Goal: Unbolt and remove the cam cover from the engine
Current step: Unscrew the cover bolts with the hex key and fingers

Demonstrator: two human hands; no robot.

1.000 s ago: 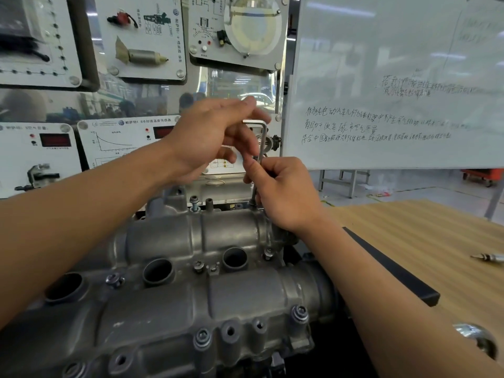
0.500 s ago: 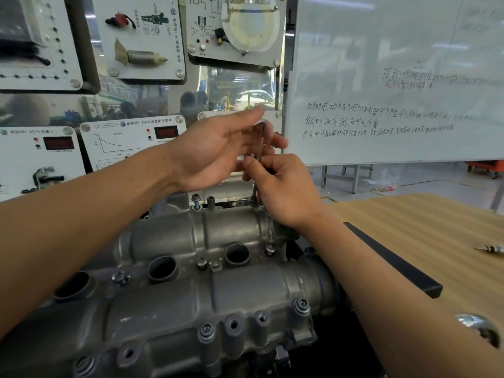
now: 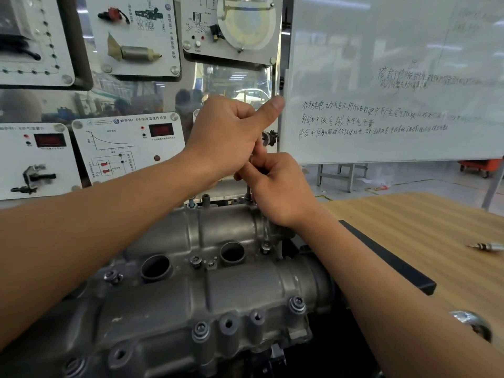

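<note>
The grey cast cam cover point(image 3: 191, 290) fills the lower middle of the head view, with round plug holes and several bolts along its edges. A thin hex key point(image 3: 248, 190) stands upright at the cover's far right corner, mostly hidden by my hands. My right hand point(image 3: 278, 192) pinches its lower shaft just above the cover. Above it, my left hand point(image 3: 231, 135) is curled around the key's upper part with the thumb sticking out to the right.
Sensor display boards point(image 3: 128, 148) stand right behind the engine, with a whiteboard point(image 3: 395, 77) to the right. A wooden table point(image 3: 436, 241) with a black strip point(image 3: 387, 257) lies right of the engine. A small metal tool point(image 3: 486, 246) rests near its far right edge.
My left hand has gone from open fingers beside the key's top to a closed grip around it, thumb now out to the right. My right hand stays on the shaft.
</note>
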